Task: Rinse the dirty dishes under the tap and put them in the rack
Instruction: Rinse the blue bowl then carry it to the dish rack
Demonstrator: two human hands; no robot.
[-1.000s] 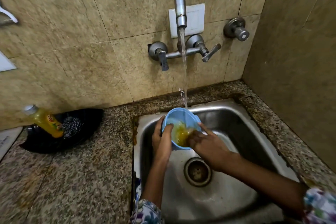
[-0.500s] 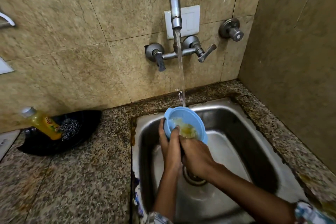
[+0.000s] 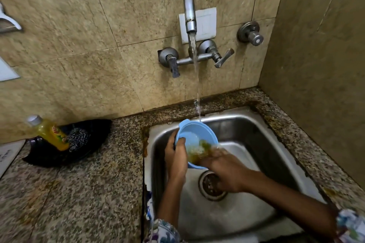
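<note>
- Risk: the tap (image 3: 189, 10) stream lands at the far rim of the blue plastic bowl (image 3: 192, 136), not on the yellow-green residue nearer the person (likely cause: bowl sits slightly short of the stream). The residue may just smear.
- Risk: wet plastic, one-sided hold. If the rubbing hand pushes hard, the bowl could twist out and drop into the steel sink (image 3: 246, 124).
- Left hand (image 3: 176, 152): fingers curled round the bowl's left rim, thumb over the edge, gripping it. The bowl lies just right of this hand, tilted toward the person.
- Right hand (image 3: 227, 171): fingertips inside the bowl on the residue (motion-blurred); cannot tell whether they are spread or together.
- No rack in view; the bowl is above the drain (image 3: 212, 185).
</note>
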